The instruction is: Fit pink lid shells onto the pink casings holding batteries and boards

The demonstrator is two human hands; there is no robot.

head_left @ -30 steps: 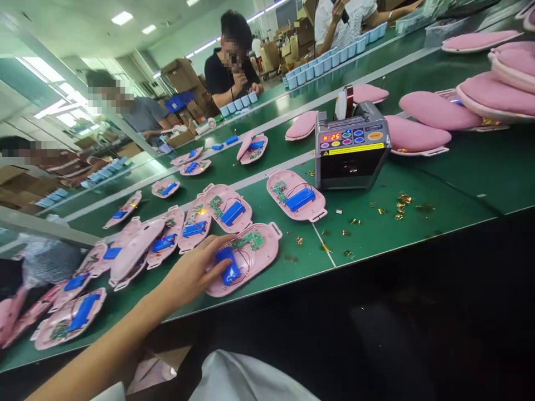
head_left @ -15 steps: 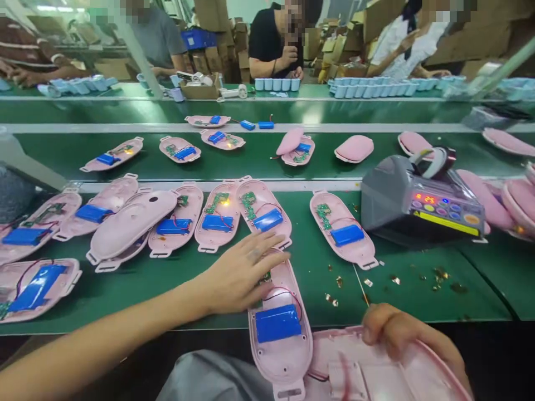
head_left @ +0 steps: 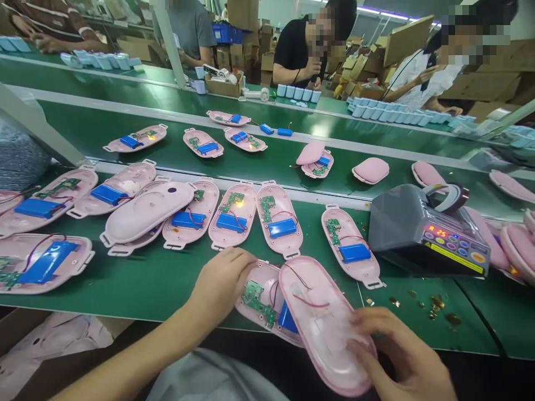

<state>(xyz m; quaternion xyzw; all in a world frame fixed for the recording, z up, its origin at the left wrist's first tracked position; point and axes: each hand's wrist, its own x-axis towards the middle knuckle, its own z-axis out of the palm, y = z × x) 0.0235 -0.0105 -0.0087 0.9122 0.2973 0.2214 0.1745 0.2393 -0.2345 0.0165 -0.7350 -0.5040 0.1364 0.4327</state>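
Observation:
My left hand has its fingers bent over the far left end of a pink plastic shell half, which lies at the bench's front edge. Inside that half are a green circuit board and a blue battery pack, partly covered. My right hand pinches the right rim of a second pink shell half, thumb on its inner face. This half is tilted, hollow side up, and overlaps the battery side of the first. Thin red wires show against its inner face.
Several open pink shells with boards and batteries line the bench, one just beyond my hands. A grey tape dispenser stands at right, with foil scraps before it. Closed pink shells lie on the strip behind. Co-workers sit across.
My right hand has raised the empty-looking shell half up and left over the battery half. My left hand has drawn back to the battery half's end, and that half has turned. The view has tilted.

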